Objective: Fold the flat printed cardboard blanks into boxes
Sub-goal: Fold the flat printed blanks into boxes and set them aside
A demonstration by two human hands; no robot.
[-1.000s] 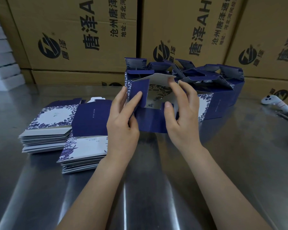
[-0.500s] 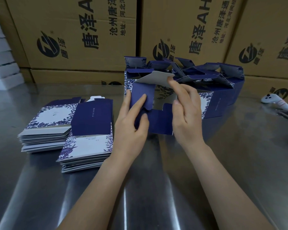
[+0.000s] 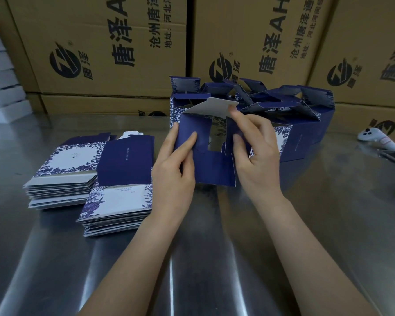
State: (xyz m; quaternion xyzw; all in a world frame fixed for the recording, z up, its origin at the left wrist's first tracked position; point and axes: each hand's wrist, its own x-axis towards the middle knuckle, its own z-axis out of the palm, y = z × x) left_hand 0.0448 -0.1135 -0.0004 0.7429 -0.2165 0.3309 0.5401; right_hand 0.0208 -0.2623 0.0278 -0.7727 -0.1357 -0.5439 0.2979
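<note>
Your left hand (image 3: 173,169) grips left flap of half-folded box (image 3: 214,167). Your right hand (image 3: 258,153) pinches right flap. Box upright on steel table (image 3: 306,201), folded boxes (image 3: 306,133) behind, flat blanks (image 3: 62,179) at left.

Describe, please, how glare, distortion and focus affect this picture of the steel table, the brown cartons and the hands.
Head view: pale streaks of glare run down the steel table toward the camera; head view: the wide lens leans the brown cartons outward at the frame's edges; head view: the left hand, right hand and the half-folded box they hold look fairly sharp.
</note>
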